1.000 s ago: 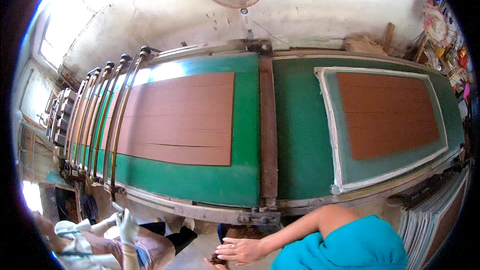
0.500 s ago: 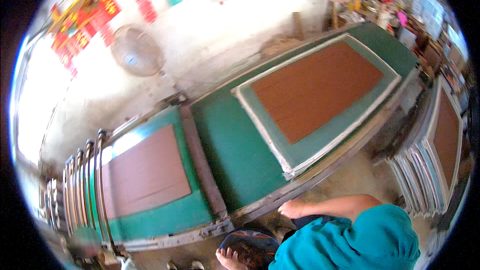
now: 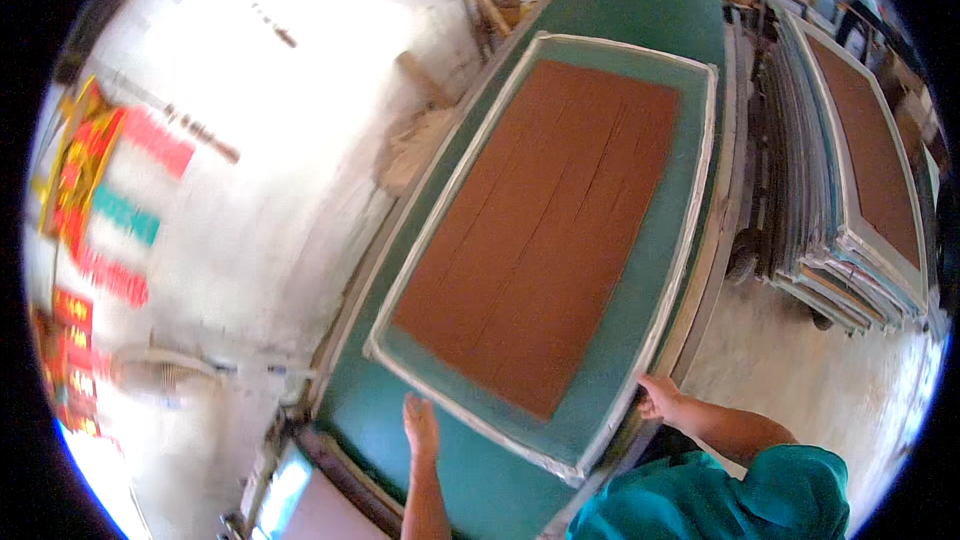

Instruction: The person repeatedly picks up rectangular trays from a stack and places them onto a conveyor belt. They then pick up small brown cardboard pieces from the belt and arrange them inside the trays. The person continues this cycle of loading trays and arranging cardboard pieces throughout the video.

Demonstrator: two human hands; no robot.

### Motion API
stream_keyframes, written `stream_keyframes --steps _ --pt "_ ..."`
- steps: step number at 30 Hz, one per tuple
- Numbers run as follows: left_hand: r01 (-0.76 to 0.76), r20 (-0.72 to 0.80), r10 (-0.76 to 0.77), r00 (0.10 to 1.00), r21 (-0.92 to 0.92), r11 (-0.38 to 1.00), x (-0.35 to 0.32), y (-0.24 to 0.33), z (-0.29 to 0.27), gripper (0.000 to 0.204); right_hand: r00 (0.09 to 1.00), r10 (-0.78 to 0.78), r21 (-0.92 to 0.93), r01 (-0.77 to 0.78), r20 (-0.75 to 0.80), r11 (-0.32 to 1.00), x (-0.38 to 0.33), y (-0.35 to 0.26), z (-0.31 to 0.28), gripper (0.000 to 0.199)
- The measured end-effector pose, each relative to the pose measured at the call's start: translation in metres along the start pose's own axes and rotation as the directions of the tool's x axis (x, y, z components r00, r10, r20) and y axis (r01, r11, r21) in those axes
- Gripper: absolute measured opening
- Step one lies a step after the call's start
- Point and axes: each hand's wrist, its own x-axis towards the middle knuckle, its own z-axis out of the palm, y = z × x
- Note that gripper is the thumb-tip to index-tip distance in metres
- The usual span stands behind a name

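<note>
Looking at a long green table (image 3: 636, 6), with a dark crossbar (image 3: 347, 482) over by its near-left corner. Off past the table's right edge, got a thick stack of framed panels (image 3: 795, 175) on the floor (image 3: 760, 360). On the table, got a pale-rimmed screen (image 3: 630, 330) lying flat and lengthwise, near-right corner close to the table's right edge. Inside the rim, got a big brown sheet (image 3: 550, 230) with a few lengthwise seams, set in from all four sides.

Now for the hands. Left hand (image 3: 421, 427): open, straight-fingered, just beside the screen's near edge toward its left corner — nothing in it as far as visible, contact hard to judge. Right hand (image 3: 658, 399): partly curled, right at the screen's right rim near the near-right corner. Can't tell whether gripping or just resting there.

Handling-wise, would stick to the rim and keep fingers off the sheet. Best to work both sides evenly, to avoid twisting a probably light frame — and mind the knuckles along the table's right edge.
</note>
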Motion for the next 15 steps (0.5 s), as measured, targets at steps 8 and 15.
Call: stream_keyframes --steps 8,15 --pt "-0.137 0.100 0.098 0.990 0.533 0.835 0.290 0.057 0.053 0.051 0.998 -0.031 -0.732 0.060 0.053 0.678 0.006 -0.067 -0.016 0.085" --pt "0.083 0.099 -0.190 0.977 0.643 0.762 0.321 0.097 0.100 0.064 0.963 -0.100 -0.726 -0.117 -0.250 0.678 0.001 -0.088 -0.023 0.082"
